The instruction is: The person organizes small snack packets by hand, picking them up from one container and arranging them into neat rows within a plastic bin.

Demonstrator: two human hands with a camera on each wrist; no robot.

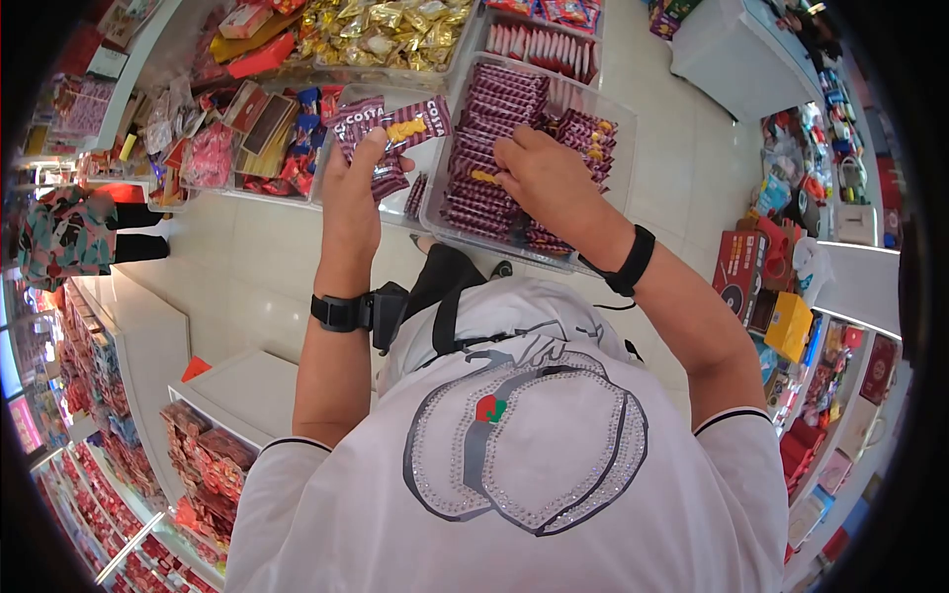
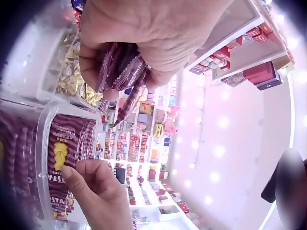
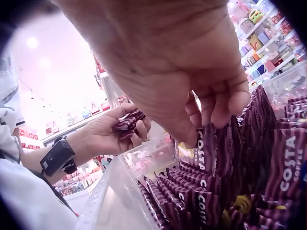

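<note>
My left hand (image 1: 353, 203) grips several purple COSTA coffee packets (image 1: 423, 121), fanned out between thumb and fingers. In the left wrist view these held packets (image 2: 122, 67) hang bunched below the palm. A clear plastic bin (image 3: 98, 199) in front of me holds rows of the same purple packets (image 1: 484, 109), standing close together on edge. Over this bin, my right hand (image 1: 559, 183) reaches down among the rows. In the right wrist view its thumb and fingers pinch the top edge of one COSTA packet (image 3: 204, 148). Other packets lie flatter at the bin's right side.
Left of the bin, another clear container holds a few purple packets (image 1: 416, 196). Gold-wrapped sweets (image 1: 386, 35) and pink-white packets (image 1: 539, 49) fill bins behind. A person in a patterned top (image 1: 69, 232) stands at far left. A white counter (image 1: 741, 59) stands at back right.
</note>
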